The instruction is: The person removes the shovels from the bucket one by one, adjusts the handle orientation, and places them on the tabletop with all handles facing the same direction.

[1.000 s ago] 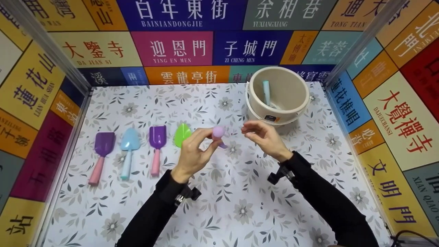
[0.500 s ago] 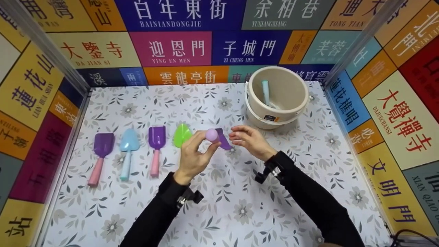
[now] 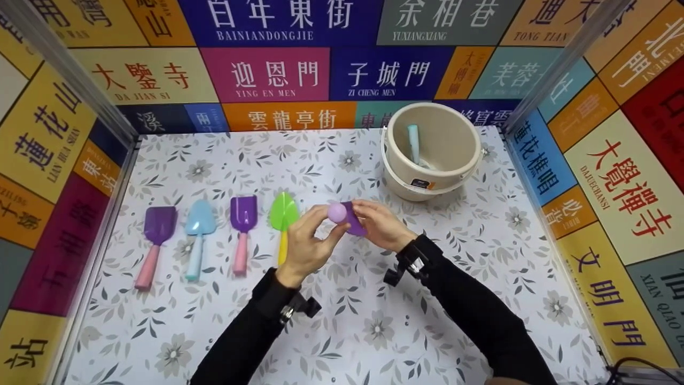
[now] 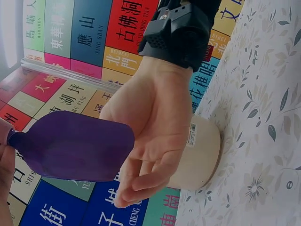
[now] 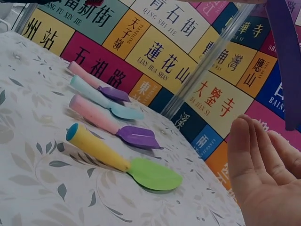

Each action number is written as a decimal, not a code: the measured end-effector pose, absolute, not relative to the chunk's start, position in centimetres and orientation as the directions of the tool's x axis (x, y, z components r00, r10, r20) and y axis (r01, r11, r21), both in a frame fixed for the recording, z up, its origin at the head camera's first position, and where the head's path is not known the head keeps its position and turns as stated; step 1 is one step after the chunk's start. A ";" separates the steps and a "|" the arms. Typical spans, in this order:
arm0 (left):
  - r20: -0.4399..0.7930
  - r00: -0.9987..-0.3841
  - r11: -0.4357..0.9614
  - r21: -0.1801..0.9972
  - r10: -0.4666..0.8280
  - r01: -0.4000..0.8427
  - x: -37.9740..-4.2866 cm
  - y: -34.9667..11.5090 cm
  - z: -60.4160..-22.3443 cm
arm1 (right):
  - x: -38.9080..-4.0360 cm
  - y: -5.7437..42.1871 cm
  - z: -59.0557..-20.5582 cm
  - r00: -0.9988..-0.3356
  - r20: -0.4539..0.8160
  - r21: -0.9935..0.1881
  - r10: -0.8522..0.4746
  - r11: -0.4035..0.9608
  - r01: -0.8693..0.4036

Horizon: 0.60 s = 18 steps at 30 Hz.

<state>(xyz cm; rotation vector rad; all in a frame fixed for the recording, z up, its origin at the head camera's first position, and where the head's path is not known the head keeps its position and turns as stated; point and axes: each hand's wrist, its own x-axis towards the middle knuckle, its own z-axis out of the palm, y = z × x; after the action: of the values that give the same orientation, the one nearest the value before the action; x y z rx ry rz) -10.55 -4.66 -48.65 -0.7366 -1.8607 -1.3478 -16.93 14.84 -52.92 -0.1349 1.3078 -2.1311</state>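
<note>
My left hand (image 3: 305,241) pinches the handle end of a toy shovel with a lilac-pink handle and a purple blade (image 4: 80,146). The shovel is held above the table, its round handle end facing the head camera. Close by the blade is my right hand (image 3: 380,224), with fingers extended and slightly bent. In the right wrist view, the fingers (image 5: 242,155) appear apart from the blade (image 5: 286,61); any contact is unclear. Just left of my left hand lies a green shovel (image 3: 284,212) with a yellow handle, partly hidden by that hand in the head view.
A beige bucket (image 3: 399,167) stands at the back right, with a light-blue handle (image 3: 413,143) sticking up inside. At left, in a row, lie a purple shovel (image 3: 160,224), a light-blue shovel (image 3: 201,218) and a purple scoop (image 3: 244,212). Printed walls border the table.
My right hand has moved left, from beside the bucket to the shovel blade. The held shovel has turned so more blade shows. My left hand has shifted slightly, uncovering the yellow handle.
</note>
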 end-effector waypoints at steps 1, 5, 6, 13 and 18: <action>0.812 -0.582 0.294 0.547 0.043 0.784 -10.5 -4.6 -48.7 | -16.9 14.8 -52.9 -0.793 -0.234 -0.831 -0.562 -0.307 0.463; 0.812 -0.580 0.291 0.542 0.060 0.788 -10.6 -4.5 -48.8 | -17.0 14.5 -52.5 -0.781 -0.278 -0.817 -0.559 -0.290 0.498; 0.813 -0.579 0.289 0.540 0.063 0.790 -10.6 -4.5 -48.9 | -17.0 14.5 -52.4 -0.781 -0.289 -0.813 -0.554 -0.289 0.506; 0.815 -0.574 0.275 0.535 0.082 0.799 -10.6 -4.5 -49.0 | -17.1 14.4 -52.1 -0.788 -0.324 -0.795 -0.524 -0.301 0.527; 0.822 -0.563 0.255 0.529 0.082 0.809 -10.6 -4.3 -48.9 | -17.0 14.5 -52.1 -0.793 -0.310 -0.800 -0.525 -0.307 0.516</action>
<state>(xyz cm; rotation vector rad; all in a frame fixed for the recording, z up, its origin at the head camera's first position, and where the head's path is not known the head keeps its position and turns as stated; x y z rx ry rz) -10.64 -4.32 -48.92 -0.8123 -1.8473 -1.3593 -17.04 14.50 -52.06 -0.0118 1.2945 -2.1228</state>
